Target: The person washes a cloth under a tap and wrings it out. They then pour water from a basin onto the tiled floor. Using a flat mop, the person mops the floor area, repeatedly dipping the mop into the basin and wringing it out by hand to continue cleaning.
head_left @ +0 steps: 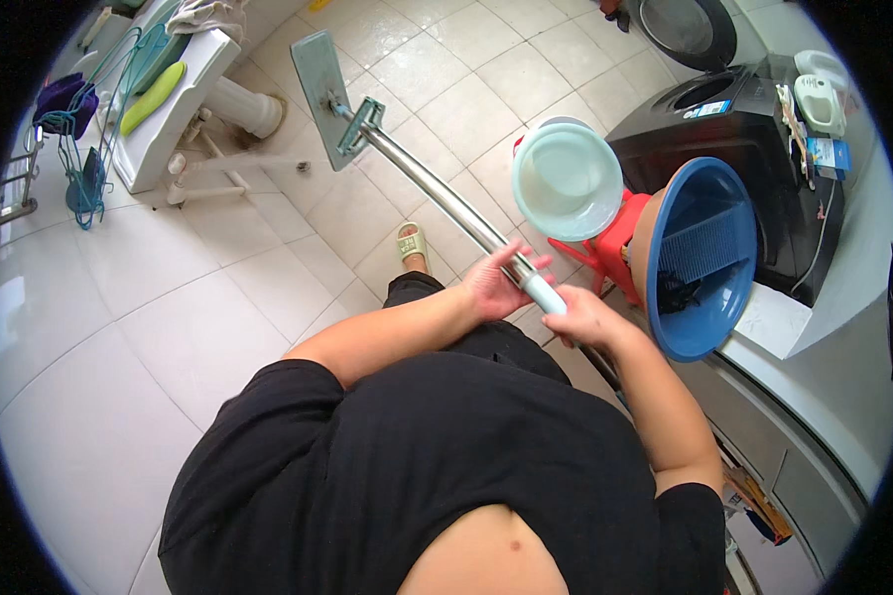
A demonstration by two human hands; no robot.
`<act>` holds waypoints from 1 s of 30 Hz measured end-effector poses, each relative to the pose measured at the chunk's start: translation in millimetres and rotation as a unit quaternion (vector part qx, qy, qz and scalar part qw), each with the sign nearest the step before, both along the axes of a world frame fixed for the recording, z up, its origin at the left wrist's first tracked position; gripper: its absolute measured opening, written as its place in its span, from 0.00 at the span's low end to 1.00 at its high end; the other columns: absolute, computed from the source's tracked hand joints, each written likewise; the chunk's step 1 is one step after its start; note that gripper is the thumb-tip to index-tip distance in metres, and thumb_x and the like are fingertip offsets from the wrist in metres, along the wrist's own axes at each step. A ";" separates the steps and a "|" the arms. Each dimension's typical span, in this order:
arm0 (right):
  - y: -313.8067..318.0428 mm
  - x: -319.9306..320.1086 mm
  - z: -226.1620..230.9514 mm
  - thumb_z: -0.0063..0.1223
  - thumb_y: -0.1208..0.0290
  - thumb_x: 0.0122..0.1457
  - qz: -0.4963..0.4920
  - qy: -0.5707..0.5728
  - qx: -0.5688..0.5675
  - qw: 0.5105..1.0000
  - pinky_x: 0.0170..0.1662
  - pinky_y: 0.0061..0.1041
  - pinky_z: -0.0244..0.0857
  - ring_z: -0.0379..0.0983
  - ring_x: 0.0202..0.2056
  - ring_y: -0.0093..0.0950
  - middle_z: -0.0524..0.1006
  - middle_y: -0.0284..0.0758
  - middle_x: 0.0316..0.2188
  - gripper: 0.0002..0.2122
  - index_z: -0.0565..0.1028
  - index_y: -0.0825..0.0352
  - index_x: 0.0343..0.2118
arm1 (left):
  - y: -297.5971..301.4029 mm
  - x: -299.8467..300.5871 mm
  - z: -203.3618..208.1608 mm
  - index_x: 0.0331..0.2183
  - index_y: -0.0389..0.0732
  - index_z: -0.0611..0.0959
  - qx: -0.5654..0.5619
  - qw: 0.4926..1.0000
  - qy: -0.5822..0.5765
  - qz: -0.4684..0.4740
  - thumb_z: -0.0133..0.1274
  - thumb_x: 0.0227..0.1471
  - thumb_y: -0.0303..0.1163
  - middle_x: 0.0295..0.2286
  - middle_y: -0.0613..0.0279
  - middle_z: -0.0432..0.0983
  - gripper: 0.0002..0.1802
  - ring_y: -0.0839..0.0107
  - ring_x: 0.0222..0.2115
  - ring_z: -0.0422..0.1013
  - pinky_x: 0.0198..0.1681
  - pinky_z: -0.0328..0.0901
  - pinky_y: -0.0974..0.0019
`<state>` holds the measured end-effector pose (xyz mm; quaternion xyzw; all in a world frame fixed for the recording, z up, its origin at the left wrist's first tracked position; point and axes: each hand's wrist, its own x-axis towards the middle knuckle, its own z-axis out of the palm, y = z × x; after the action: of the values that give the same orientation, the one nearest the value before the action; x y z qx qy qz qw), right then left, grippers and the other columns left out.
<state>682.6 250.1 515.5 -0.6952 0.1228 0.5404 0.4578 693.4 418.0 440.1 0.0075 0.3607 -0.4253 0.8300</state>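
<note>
A flat mop with a pale blue-green rectangular head (316,99) and a shiny metal pole (432,186) slants across the view, its head at the upper left and raised toward me. My left hand (493,288) supports the lower pole, palm up, the fingers loosely curled round it and slightly apart. Just below, my right hand (583,317) is closed on the light blue grip (543,295) at the pole's lower end. More of a dark pole shows under my right wrist; whether it belongs to the mop I cannot tell.
At right, a pale green basin (569,178) and a large blue tub (701,258) with a ribbed washboard and dark cloth stand by a red stool (617,236). Beyond is a black washing machine (655,129). A white sink (174,124) and hangers (87,178) are at upper left.
</note>
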 end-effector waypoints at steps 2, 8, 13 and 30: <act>9.2 15.0 2.2 0.51 0.74 0.44 -0.095 0.057 0.102 0.989 0.15 0.21 0.58 0.64 0.14 0.22 0.67 0.32 0.17 0.13 0.64 0.69 0.33 | -14.9 16.4 -11.7 0.24 0.38 0.71 0.136 0.989 0.008 0.050 0.49 0.45 0.34 0.28 0.54 0.70 0.09 0.58 0.34 0.66 0.47 0.58 0.51; -0.9 24.0 38.8 0.51 0.72 0.43 0.033 0.052 -0.111 0.992 0.14 0.25 0.61 0.67 0.13 0.25 0.68 0.37 0.15 0.14 0.63 0.70 0.33 | 0.1 74.3 -35.2 0.19 0.42 0.67 0.269 0.950 0.069 0.144 0.47 0.49 0.40 0.15 0.62 0.64 0.15 0.68 0.16 0.62 0.22 0.65 0.65; -2.0 10.3 43.5 0.46 0.70 0.45 0.213 -0.150 -0.238 0.936 0.29 0.35 0.64 0.71 0.25 0.40 0.72 0.46 0.22 0.09 0.65 0.70 0.28 | -12.9 83.3 -32.5 0.19 0.43 0.65 0.295 0.944 0.102 0.105 0.48 0.48 0.43 0.14 0.66 0.61 0.16 0.71 0.14 0.61 0.16 0.61 0.69; -17.7 9.4 25.3 0.47 0.72 0.39 0.017 -0.059 -0.219 0.974 0.20 0.29 0.64 0.70 0.16 0.33 0.71 0.42 0.17 0.11 0.66 0.73 0.26 | -86.7 25.3 21.1 0.20 0.40 0.66 0.223 0.969 0.032 0.104 0.48 0.46 0.29 0.15 0.67 0.60 0.09 0.74 0.16 0.60 0.28 0.68 0.61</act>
<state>692.0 232.5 540.7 -0.8109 0.1997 0.4662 0.2918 718.7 331.3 461.2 0.1409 0.4713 -0.2455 0.8353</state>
